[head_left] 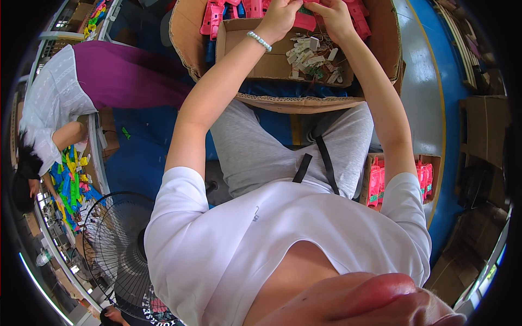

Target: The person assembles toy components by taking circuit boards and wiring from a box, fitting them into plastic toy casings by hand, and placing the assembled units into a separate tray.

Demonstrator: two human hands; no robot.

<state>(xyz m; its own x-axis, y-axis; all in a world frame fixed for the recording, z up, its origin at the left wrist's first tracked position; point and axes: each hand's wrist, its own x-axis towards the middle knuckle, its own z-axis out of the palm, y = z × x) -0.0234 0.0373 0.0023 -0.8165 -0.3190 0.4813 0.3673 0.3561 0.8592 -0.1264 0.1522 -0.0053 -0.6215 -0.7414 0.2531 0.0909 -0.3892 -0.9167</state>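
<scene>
At the top edge, over a big cardboard box (190,49), my left hand (279,20) and my right hand (333,23) meet with bent, closed fingers. A pink plastic part (305,22) with a bit of green beside it sits between them, and both hands appear to grip it. The fingertips are partly cut off by the frame. Below the hands, a smaller open carton (239,41) holds a loose heap of small white plastic pieces (312,54) with thin wires. More pink plastic parts (212,20) lie behind the carton inside the big box.
A box of pink parts (375,185) stands on the floor by my right side. To the left are a black fan (117,244), a co-worker in a white top (57,92), and a table heaped with coloured plastic pieces (69,185). Cardboard boxes (486,130) line the far right.
</scene>
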